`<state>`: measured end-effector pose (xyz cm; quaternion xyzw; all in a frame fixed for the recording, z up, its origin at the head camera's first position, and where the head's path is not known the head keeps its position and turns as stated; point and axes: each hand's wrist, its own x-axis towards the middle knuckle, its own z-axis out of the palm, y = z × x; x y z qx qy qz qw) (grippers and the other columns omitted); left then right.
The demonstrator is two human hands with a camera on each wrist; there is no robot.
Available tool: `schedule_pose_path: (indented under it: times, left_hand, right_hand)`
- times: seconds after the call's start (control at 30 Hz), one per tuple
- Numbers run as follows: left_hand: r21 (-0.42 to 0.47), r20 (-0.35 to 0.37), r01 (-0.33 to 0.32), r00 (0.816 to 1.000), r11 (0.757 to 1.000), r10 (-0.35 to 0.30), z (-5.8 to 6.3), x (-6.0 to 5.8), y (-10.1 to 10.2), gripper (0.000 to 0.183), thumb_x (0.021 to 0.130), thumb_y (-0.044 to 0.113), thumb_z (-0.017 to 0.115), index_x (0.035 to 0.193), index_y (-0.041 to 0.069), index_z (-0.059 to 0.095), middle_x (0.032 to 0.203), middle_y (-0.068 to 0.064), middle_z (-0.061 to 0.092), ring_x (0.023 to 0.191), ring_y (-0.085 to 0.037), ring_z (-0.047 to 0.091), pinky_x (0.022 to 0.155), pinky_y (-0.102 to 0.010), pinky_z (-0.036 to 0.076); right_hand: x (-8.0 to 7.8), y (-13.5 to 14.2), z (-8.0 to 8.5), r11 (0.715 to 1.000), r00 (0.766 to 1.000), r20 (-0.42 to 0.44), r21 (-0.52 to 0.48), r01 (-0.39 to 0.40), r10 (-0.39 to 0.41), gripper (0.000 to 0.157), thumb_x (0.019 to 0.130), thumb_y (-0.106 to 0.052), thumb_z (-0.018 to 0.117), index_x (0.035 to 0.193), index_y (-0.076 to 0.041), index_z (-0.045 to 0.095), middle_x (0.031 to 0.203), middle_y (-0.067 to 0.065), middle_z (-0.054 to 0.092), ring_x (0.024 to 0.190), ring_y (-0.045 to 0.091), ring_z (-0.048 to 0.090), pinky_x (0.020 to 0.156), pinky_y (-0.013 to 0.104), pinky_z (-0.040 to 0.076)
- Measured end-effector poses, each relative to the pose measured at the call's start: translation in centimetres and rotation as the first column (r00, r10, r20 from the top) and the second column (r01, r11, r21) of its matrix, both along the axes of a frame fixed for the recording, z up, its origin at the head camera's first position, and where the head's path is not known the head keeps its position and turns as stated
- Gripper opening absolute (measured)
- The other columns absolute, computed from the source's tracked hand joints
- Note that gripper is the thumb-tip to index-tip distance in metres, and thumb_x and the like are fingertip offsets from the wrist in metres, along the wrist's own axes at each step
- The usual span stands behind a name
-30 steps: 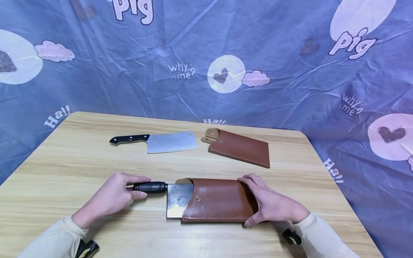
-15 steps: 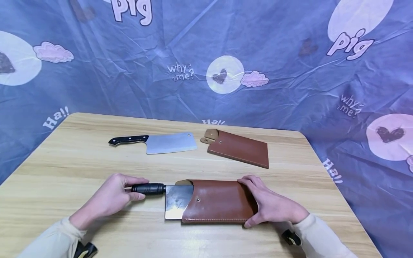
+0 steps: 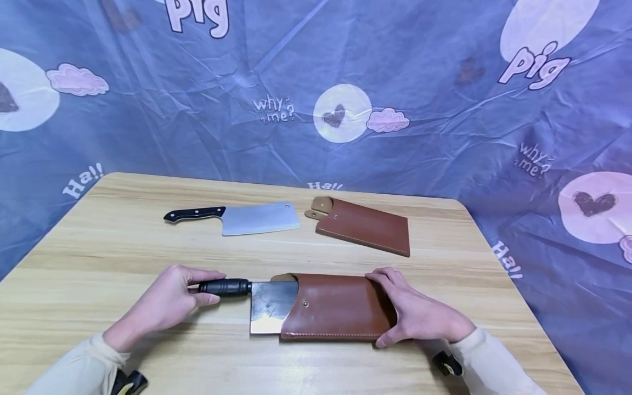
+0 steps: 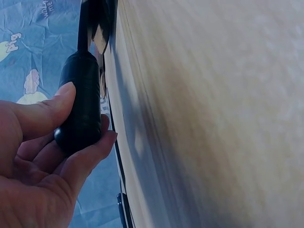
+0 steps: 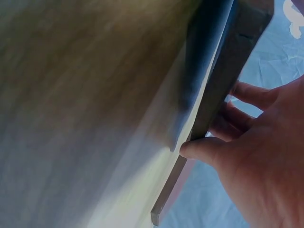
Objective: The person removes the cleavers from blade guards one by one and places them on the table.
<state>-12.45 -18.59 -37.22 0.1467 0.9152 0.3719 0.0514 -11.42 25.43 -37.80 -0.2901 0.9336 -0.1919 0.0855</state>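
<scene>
In the head view, my left hand (image 3: pixel 165 300) pinches the black handle of a cleaver (image 3: pixel 269 310) between thumb and fingers. Most of its blade is hidden inside a brown leather sheath (image 3: pixel 340 307); only the strip nearest the handle shows at the sheath's left mouth. My right hand (image 3: pixel 422 314) grips the sheath's right end, thumb on the near edge and fingers on the far edge. The left wrist view shows thumb and fingertips around the butt of the handle (image 4: pixel 80 107). From the right wrist, the sheath's narrow edge (image 5: pixel 223 71) appears against the thumb.
Farther back on the wooden table (image 3: pixel 123 252) lies a second cleaver (image 3: pixel 261 218) with a riveted black handle to the left. To its right is another brown sheath (image 3: pixel 367 227), its tan strap ends pointing left. A blue printed cloth (image 3: pixel 197 126) hangs behind.
My left hand has drawn the cleaver slightly to the left, so a wider strip of blade shows outside the sheath. My right hand keeps its grip on the sheath. The view shifted a little.
</scene>
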Motion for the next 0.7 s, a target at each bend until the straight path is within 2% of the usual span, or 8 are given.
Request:
schedule_pose_path:
  times: [0.13, 0.33, 0.53, 0.7]
  left_hand:
    - [0.003, 0.011, -0.014, 1.0, 1.0, 0.014, 0.1, 0.0, -0.1, 0.04, 0.069, 0.022, 0.076, 0.108, 0.015, 0.066, 0.106, -0.007, 0.063, 0.084, -0.013, 0.055, 0.073, -0.035, 0.045]
    - [0.016, 0.006, -0.003, 1.0, 1.0, 0.003, 0.0, 0.0, -0.2, 0.04, 0.069, 0.022, 0.076, 0.107, 0.015, 0.066, 0.107, -0.009, 0.063, 0.09, -0.016, 0.056, 0.078, -0.04, 0.045]
    - [-0.011, 0.016, -0.028, 0.999, 1.0, 0.028, 0.0, 0.0, -0.7, 0.04, 0.069, 0.021, 0.076, 0.108, 0.017, 0.066, 0.107, -0.005, 0.063, 0.084, -0.012, 0.056, 0.072, -0.031, 0.045]
    - [0.006, -0.007, -0.011, 1.0, 1.0, 0.011, -0.1, 0.2, -1.1, 0.04, 0.068, 0.021, 0.076, 0.106, 0.015, 0.067, 0.105, -0.006, 0.064, 0.089, -0.014, 0.057, 0.075, -0.034, 0.046]
  right_hand:
    - [0.0, 0.1, 0.1, 1.0, 1.0, 0.009, -0.003, 0.01, -0.01, 0.111, 0.048, -0.06, 0.078, 0.136, -0.016, 0.029, 0.132, -0.003, 0.024, 0.117, 0.008, 0.026, 0.091, 0.033, 0.036]
    - [0.0, 0.5, 0.2, 1.0, 1.0, -0.005, 0.0, 0.007, -0.007, 0.11, 0.047, -0.061, 0.078, 0.136, -0.015, 0.03, 0.131, -0.003, 0.025, 0.117, 0.008, 0.027, 0.091, 0.033, 0.036]
    - [0.0, 0.6, 0.4, 1.0, 1.0, -0.005, -0.004, 0.006, -0.007, 0.11, 0.047, -0.06, 0.078, 0.136, -0.016, 0.03, 0.131, -0.004, 0.025, 0.117, 0.007, 0.027, 0.091, 0.033, 0.036]
    - [0.1, 0.5, 0.4, 1.0, 1.0, -0.005, -0.004, 0.003, -0.003, 0.109, 0.048, -0.059, 0.078, 0.136, -0.015, 0.03, 0.131, -0.003, 0.026, 0.117, 0.008, 0.027, 0.091, 0.034, 0.036]
